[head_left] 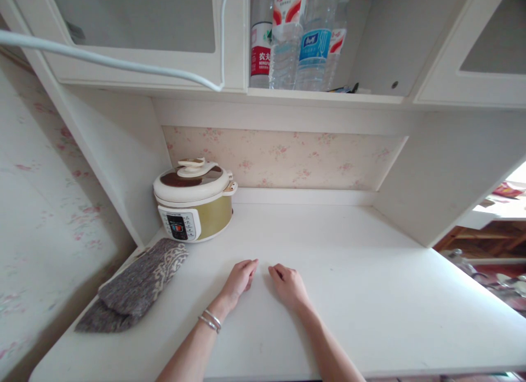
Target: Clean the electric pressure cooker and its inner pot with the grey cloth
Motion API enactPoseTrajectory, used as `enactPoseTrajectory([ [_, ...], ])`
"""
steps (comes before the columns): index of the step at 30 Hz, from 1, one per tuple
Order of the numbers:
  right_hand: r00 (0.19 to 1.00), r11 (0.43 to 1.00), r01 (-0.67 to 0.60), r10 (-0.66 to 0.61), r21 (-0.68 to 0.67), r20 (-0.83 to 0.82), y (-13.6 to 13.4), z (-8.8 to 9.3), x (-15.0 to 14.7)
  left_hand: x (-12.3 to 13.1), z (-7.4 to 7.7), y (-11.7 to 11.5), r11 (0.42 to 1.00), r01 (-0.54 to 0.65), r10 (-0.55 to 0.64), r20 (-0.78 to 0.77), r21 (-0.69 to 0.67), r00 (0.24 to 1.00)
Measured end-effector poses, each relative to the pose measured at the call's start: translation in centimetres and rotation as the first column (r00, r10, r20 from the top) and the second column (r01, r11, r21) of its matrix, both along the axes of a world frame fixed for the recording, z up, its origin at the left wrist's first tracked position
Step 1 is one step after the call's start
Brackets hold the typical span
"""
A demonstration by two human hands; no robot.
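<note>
My left hand rests on the white counter with its fingers curled under, holding nothing; bracelets sit on that wrist. My right hand lies a little to its right, fingers also curled in, with nothing visible in it. The two hands nearly touch at the knuckles. A gold and white electric cooker with its lid on stands at the back left of the counter. A folded grey patterned cloth lies to the left of my left hand.
Above the counter, an open cupboard shelf holds several plastic water bottles. A white cable runs across the upper cabinet front. Floral wallpaper covers the wall on the left. Cluttered furniture shows at the far right edge.
</note>
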State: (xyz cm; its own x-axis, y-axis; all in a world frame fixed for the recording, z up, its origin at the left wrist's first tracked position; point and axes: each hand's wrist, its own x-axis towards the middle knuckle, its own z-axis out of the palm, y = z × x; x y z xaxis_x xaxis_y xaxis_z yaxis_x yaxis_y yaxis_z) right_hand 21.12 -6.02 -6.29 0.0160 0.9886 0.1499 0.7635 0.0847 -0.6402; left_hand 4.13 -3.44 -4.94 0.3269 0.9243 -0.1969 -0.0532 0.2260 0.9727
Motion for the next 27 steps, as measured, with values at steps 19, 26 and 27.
enactPoseTrajectory([
  [19, 1.000, 1.000, -0.002, 0.002, -0.005, 0.009, -0.13, 0.26, -0.08, 0.02, 0.08, -0.08, 1.000, -0.006, 0.006, -0.011, 0.000, 1.000],
  [26, 1.000, 1.000, -0.005, 0.005, -0.028, 0.006, -0.24, 0.27, 0.04, 0.02, 0.37, -0.18, 1.000, -0.019, 0.019, -0.009, -0.012, 1.000],
  [27, 1.000, 0.999, -0.008, 0.008, -0.033, 0.000, -0.24, 0.22, 0.06, 0.01, 0.37, -0.17, 1.000, -0.020, 0.019, -0.010, -0.017, 1.000],
])
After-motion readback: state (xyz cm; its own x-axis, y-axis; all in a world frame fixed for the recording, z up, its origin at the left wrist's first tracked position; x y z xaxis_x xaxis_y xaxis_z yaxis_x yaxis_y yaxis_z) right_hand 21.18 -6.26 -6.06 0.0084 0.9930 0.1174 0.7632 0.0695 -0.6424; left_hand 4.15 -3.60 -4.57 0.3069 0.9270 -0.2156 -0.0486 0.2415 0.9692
